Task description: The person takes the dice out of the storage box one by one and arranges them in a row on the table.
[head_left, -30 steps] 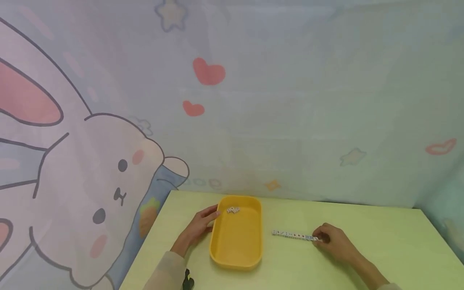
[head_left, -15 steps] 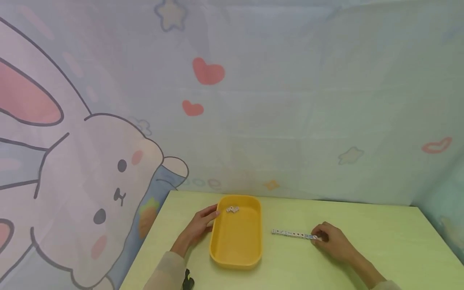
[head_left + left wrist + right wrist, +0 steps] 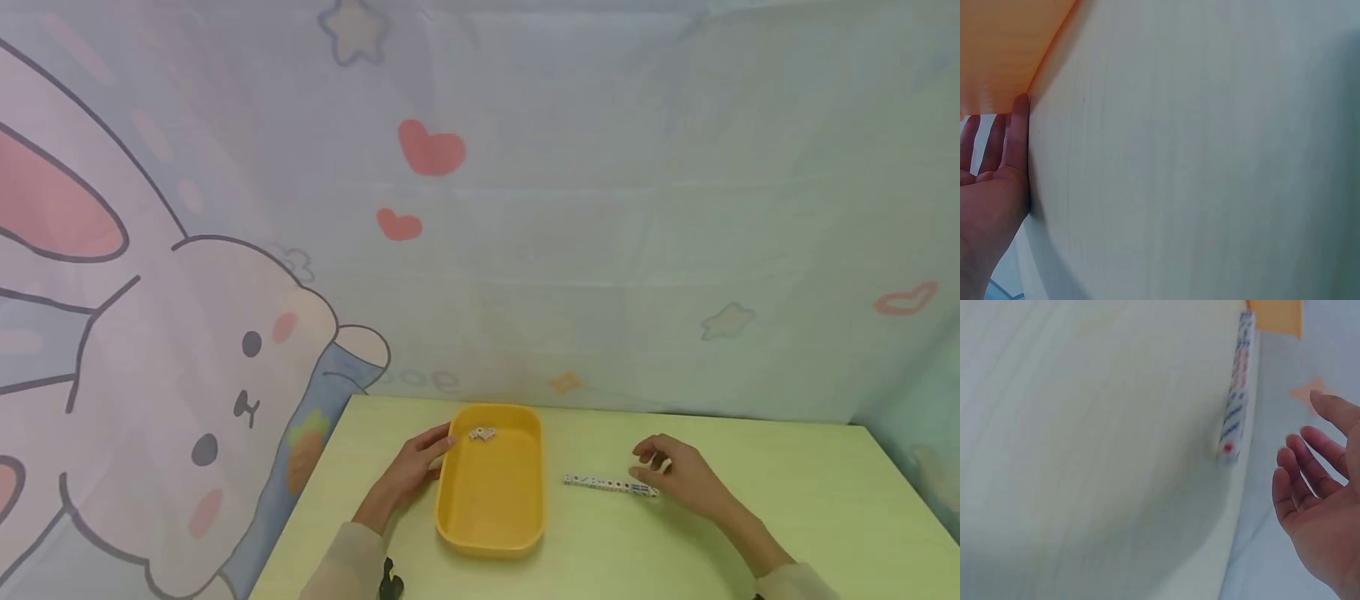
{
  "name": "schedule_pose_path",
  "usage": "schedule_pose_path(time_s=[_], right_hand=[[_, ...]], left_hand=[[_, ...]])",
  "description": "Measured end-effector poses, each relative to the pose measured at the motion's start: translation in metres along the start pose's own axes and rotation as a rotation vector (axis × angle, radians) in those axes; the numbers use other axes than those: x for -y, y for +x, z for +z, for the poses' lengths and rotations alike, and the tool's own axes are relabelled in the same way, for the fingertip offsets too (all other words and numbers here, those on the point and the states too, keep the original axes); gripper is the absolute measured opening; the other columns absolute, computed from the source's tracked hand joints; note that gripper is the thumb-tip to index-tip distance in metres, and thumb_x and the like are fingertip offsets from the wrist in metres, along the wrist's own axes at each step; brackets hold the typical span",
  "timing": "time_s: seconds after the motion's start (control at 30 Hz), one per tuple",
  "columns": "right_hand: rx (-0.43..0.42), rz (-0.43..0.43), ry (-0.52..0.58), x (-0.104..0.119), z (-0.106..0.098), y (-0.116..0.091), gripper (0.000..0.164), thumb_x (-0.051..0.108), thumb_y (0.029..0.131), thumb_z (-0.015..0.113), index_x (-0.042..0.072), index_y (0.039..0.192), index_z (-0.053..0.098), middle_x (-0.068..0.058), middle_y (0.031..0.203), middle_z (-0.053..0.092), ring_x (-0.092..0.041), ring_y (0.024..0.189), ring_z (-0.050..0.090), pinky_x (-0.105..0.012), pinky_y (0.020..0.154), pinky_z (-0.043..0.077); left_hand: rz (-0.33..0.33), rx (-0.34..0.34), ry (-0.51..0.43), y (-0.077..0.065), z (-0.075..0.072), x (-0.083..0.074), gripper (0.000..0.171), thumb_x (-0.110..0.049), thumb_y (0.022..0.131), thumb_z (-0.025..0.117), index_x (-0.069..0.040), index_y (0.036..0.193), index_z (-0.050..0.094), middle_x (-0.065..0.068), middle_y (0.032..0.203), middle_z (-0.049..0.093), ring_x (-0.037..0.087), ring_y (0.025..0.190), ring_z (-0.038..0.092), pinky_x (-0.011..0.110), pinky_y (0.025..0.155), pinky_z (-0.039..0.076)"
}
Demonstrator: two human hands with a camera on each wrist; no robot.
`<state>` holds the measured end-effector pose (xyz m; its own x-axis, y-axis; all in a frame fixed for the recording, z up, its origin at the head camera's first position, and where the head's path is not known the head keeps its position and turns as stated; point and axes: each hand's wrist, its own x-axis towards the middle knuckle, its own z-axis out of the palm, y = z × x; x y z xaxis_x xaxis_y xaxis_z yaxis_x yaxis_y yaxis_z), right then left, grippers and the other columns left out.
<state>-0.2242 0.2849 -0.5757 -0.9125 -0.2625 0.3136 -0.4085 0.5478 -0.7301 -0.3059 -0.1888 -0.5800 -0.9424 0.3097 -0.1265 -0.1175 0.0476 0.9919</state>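
Note:
My left hand (image 3: 411, 467) holds the left side of a yellow tray (image 3: 491, 542), thumb over the rim and fingers along the outer wall. In the left wrist view, its nearly straight fingers (image 3: 1017, 134) reach the tray's outside (image 3: 1016, 50). My right hand (image 3: 681, 477) hovers by the right end of a straight row of small white cubes (image 3: 600, 482) with red and blue marks, fingers loosely bent. Seen from the right wrist, the hand (image 3: 1322, 506) holds nothing and stands apart from the row of cubes (image 3: 1238, 387). Several more white cubes (image 3: 482, 434) lie in the tray's far left corner.
Everything rests on a pale green-yellow table (image 3: 600, 567). A black object (image 3: 390, 581) lies near the left sleeve at the front. Behind the table hangs a cloth backdrop (image 3: 570, 208) with a cartoon rabbit, hearts and stars.
My right hand has let go of the row's right end and lifted slightly away, its thumb and fingers parting. The left hand and tray stay in place.

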Motion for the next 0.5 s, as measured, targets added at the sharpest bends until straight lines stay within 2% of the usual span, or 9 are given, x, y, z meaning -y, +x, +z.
schedule_pose_path(time_s=[0.27,0.5], right_hand=[[0.018,-0.1,0.002,0.047,0.031,0.046,0.027,0.022,0.097,0.08,0.01,0.12,0.072,-0.001,0.107,0.068,-0.012,0.092,0.062,-0.029,0.077,0.056],[0.013,-0.203,0.01,0.083,0.068,0.088,0.03,0.021,0.097,0.081,0.006,0.121,0.073,-0.006,0.109,0.07,-0.021,0.094,0.067,-0.036,0.08,0.059]], left_hand=[[-0.005,0.017,0.004,-0.001,-0.002,-0.002,0.063,-0.034,0.107,0.067,-0.005,0.159,0.047,0.018,0.161,0.047,0.032,0.128,0.064,0.041,0.098,0.06],[-0.014,0.023,0.007,-0.004,-0.001,-0.002,0.063,-0.035,0.107,0.066,-0.007,0.16,0.046,0.017,0.162,0.047,0.031,0.129,0.063,0.041,0.099,0.059]])
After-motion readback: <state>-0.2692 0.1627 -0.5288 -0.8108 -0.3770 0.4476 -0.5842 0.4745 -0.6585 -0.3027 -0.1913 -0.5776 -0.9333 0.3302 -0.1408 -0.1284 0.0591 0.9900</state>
